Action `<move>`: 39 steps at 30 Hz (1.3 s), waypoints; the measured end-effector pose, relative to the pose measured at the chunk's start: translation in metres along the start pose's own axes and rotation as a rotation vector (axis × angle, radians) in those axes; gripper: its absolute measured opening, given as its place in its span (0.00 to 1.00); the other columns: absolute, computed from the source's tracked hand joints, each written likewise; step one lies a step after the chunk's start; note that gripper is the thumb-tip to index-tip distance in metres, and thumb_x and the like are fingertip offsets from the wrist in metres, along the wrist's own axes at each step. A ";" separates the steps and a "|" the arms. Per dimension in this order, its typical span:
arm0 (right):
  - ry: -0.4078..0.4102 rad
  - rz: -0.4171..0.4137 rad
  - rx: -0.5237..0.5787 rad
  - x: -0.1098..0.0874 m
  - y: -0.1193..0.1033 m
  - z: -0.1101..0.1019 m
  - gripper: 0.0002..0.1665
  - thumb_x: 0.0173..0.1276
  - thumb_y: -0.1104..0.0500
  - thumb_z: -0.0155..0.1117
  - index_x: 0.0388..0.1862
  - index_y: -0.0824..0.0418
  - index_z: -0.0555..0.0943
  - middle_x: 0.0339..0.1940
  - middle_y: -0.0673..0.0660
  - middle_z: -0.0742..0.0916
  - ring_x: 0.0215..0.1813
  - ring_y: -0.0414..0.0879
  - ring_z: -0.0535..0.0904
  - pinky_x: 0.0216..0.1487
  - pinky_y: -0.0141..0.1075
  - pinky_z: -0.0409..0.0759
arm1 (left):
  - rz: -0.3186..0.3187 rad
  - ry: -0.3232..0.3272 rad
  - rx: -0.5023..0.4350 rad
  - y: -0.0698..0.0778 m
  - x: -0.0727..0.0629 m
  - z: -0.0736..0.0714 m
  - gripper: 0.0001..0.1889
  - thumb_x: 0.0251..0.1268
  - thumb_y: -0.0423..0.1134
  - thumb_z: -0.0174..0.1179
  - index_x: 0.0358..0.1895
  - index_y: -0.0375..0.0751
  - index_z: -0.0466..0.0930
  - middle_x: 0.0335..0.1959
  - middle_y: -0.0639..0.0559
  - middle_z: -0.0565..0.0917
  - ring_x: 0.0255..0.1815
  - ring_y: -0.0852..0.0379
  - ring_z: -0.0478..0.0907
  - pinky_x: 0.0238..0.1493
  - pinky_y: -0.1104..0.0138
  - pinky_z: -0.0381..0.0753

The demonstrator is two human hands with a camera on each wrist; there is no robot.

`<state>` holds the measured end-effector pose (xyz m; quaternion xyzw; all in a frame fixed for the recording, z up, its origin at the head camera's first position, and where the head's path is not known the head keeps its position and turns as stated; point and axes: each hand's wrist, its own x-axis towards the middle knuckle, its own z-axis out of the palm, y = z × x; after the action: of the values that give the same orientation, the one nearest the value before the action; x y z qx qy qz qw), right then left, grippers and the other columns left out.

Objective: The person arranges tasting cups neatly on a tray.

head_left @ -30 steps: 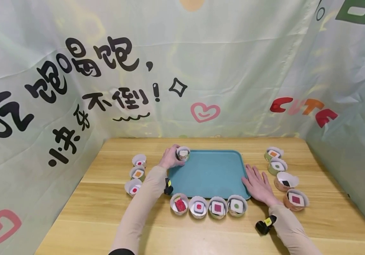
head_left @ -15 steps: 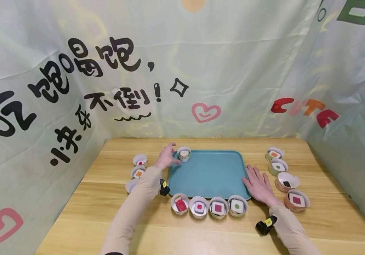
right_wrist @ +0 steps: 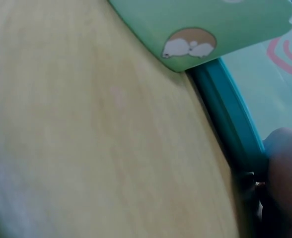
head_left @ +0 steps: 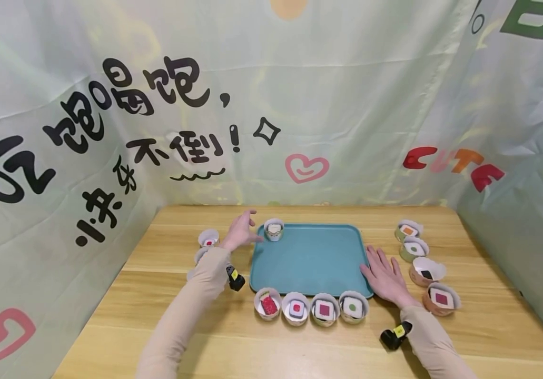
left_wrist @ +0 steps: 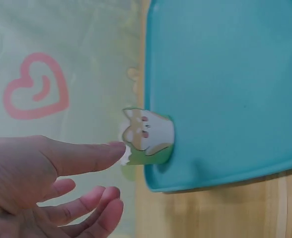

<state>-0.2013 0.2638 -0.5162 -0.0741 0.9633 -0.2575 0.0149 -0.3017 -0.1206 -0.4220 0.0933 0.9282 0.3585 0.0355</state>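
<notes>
From my station I see a pale green fabric backdrop (head_left: 356, 105) across the back and both sides, printed with black lettering (head_left: 126, 97) and pink hearts (head_left: 306, 171). Below it lies a light wood-grain worktop (head_left: 252, 347), carrying a teal tray (head_left: 309, 258). The person's right hand (head_left: 385, 276) lies at the tray's right edge, fingers extended and slightly apart. The left hand (head_left: 239, 232) hangs beside the tray's far-left corner, fingers apart, holding nothing. In that corner an animal-print paper cup (head_left: 274, 236) stands upright, just beside those fingers. Four filled cups (head_left: 295, 309) line the tray's near edge; another four cups (head_left: 413, 248) stand farther right.
</notes>
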 end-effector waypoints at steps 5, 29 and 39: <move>0.002 0.000 -0.003 0.000 -0.001 0.000 0.39 0.83 0.46 0.41 0.81 0.70 0.51 0.82 0.71 0.55 0.82 0.71 0.43 0.77 0.69 0.36 | 0.011 0.083 0.016 -0.005 -0.003 -0.009 0.36 0.61 0.35 0.68 0.73 0.41 0.65 0.56 0.38 0.80 0.48 0.44 0.81 0.49 0.55 0.81; 0.018 -0.013 -0.003 -0.001 -0.001 0.001 0.39 0.83 0.47 0.41 0.80 0.72 0.52 0.82 0.72 0.55 0.82 0.72 0.43 0.76 0.69 0.36 | -0.173 0.047 0.050 -0.069 -0.018 -0.083 0.33 0.68 0.45 0.62 0.71 0.31 0.65 0.68 0.27 0.70 0.68 0.32 0.69 0.65 0.44 0.73; 0.026 -0.017 -0.002 -0.001 0.000 0.002 0.38 0.83 0.48 0.42 0.80 0.72 0.52 0.82 0.72 0.55 0.82 0.72 0.44 0.76 0.70 0.37 | -0.355 -0.103 0.026 -0.079 -0.020 -0.079 0.49 0.59 0.51 0.69 0.77 0.37 0.50 0.76 0.27 0.54 0.74 0.29 0.58 0.73 0.38 0.63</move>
<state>-0.2001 0.2633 -0.5179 -0.0789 0.9631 -0.2575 0.0002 -0.3044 -0.2332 -0.4167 -0.0534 0.9316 0.3294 0.1443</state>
